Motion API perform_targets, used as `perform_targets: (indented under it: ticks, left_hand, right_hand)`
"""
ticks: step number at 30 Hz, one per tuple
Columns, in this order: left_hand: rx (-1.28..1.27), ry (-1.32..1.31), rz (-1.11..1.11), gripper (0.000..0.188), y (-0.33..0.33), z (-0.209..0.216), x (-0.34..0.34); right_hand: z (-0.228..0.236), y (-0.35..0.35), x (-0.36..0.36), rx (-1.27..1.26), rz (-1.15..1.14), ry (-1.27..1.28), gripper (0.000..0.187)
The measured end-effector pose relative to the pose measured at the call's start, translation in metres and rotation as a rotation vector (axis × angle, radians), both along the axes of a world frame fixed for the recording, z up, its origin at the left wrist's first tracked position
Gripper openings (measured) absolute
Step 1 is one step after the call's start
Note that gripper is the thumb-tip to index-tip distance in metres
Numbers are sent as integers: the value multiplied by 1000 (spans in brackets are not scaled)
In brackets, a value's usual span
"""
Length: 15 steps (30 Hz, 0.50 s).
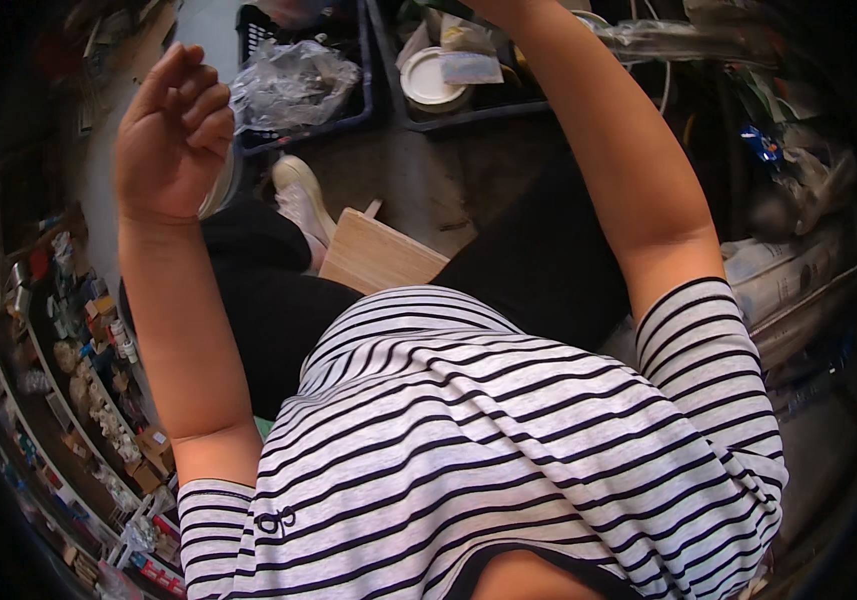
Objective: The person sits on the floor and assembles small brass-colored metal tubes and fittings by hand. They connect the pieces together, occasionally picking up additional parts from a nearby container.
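My left hand (176, 135) is raised at the upper left, its fingers curled in toward the palm. Whatever those fingers may hold is hidden. Just right of it, crumpled clear plastic (298, 85) lies in a dark blue crate (323, 128). My right forearm (598, 110) reaches up past the top edge. Only the wrist end of my right hand (496, 6) shows there, and its fingers are cut off. Below it, a second crate (478, 119) holds a tub with a white round lid (432, 78) and small clear packets (470, 58).
A pale wooden board (380, 252), perhaps a stool seat, shows between my legs beside a light shoe (300, 195). Shelves (58, 420) with boxes and small goods line the left side. Plastic-wrapped bundles (773, 270) lie on the right.
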<state>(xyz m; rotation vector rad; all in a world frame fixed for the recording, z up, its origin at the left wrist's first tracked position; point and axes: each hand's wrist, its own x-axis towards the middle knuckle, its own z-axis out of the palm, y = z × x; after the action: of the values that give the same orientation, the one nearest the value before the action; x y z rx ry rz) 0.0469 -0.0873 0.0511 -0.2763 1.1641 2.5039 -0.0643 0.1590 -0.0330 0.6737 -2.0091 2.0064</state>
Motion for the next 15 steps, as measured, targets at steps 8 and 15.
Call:
perform_targets:
  ticks: [8, 15]
  left_hand:
    - [-166, -168, 246, 14, -49, -37, 2]
    - [-255, -381, 346, 14, -101, -110, -22]
  right_hand:
    - [-16, 4, 1, -140, 109, -272, 10]
    - [-16, 6, 1, -12, -38, -271, 9]
